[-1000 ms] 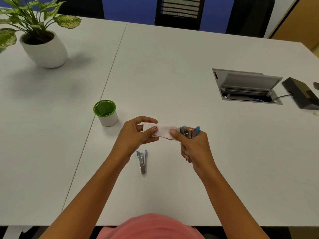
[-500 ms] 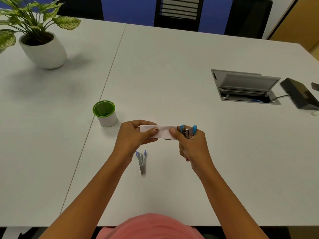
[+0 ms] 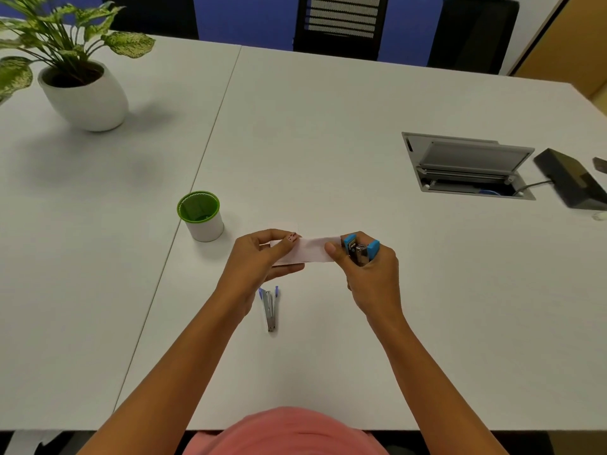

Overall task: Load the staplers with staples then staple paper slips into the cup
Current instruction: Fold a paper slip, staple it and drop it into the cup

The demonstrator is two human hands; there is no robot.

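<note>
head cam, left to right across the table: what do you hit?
Potted plant → green-rimmed cup → left hand → paper slip it pinches → blue stapler gripped in the right hand → open cable hatch → black box.

This is an office meeting room. The long white table (image 3: 328, 119) is two tops butted together, with a flip-lid cable box (image 3: 466, 159) sunk flush into it, beyond and to the right of the right hand (image 3: 371, 274). Black office chairs (image 3: 341, 24) line the far edge against a blue wall (image 3: 262, 14). A potted plant (image 3: 82, 90) stands far beyond the left hand (image 3: 256, 261).
</note>
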